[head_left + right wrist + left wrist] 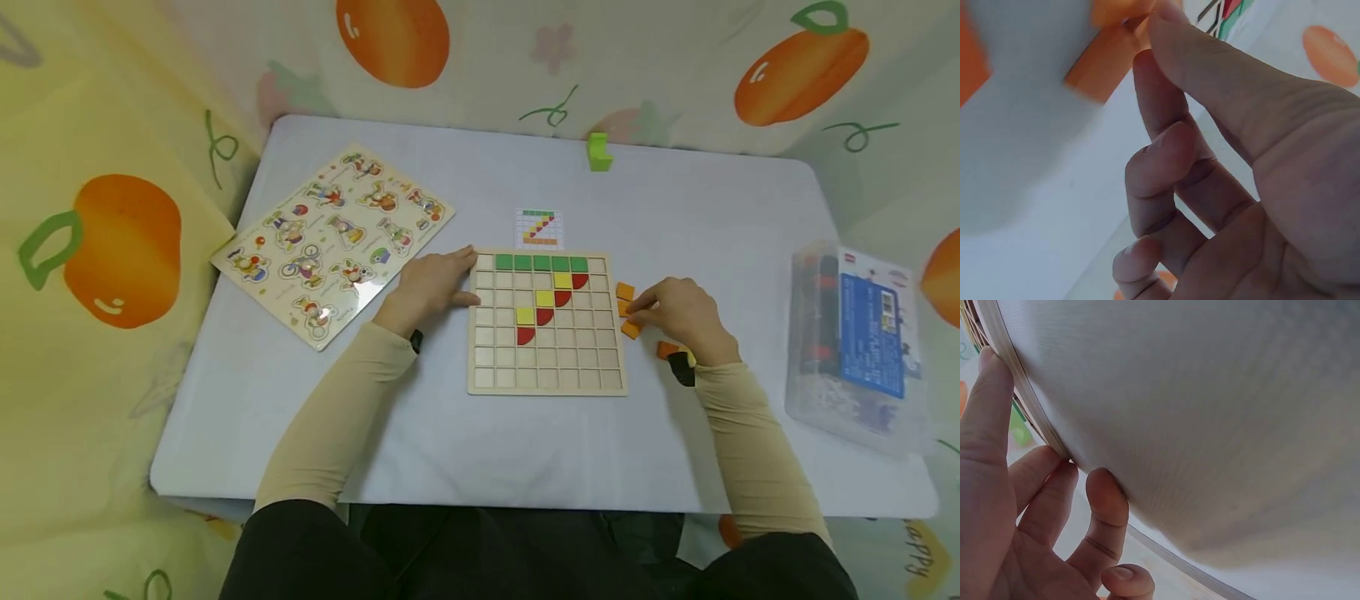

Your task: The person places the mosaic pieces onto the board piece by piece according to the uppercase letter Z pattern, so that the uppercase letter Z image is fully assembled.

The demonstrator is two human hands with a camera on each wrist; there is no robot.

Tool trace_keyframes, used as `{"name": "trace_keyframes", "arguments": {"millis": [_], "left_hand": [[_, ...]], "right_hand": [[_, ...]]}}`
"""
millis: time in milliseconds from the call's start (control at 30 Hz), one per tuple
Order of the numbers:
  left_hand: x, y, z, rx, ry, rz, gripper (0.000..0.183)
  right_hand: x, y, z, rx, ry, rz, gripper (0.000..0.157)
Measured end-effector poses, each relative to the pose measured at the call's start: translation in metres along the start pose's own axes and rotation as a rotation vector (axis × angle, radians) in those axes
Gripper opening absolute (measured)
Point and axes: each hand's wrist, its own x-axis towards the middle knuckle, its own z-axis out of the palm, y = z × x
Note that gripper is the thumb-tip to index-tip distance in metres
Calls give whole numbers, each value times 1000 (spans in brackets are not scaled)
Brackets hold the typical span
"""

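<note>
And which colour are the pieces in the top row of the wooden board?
All five pieces there are green; the head view shows them best.

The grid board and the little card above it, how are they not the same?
The grid board is much bigger than the little card. The little card has an orange row near its bottom; the grid board has no orange pieces on it. The left hand touches the grid board, but not the little card. Both show a green row above a yellow-and-red slant.

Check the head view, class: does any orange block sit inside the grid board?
No, the visible orange blocks are all outside the grid board, to its right.
</note>
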Motion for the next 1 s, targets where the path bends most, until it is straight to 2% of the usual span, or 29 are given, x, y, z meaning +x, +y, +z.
{"name": "trace_keyframes", "arguments": {"millis": [167,433,567,633,733,833,933,1000], "left_hand": [[4,5,1,3,-10,12,85],[3,3,-1,25,-35,4,89],[3,-2,-6,35,-11,-14,91],[3,-5,-8,28,1,-14,91],[3,-5,-6,15,-19,0,90],[3,-3,-4,6,-30,14,89],[2,-1,-2,4,-22,17,87],[1,0,-2,6,-14,16,86]], "right_hand": [[-14,21,-6,16,-50,72,31],[-41,54,-15,8,-139,91,41],[-43,62,-17,5,-145,85,42],[-41,63,-17,15,-136,87,40],[-41,65,-16,26,-113,102,35],[-42,63,-16,37,-28,95,31],[-38,52,-18,70,59,60,28],[-32,39,-18,95,81,23,27]]}}
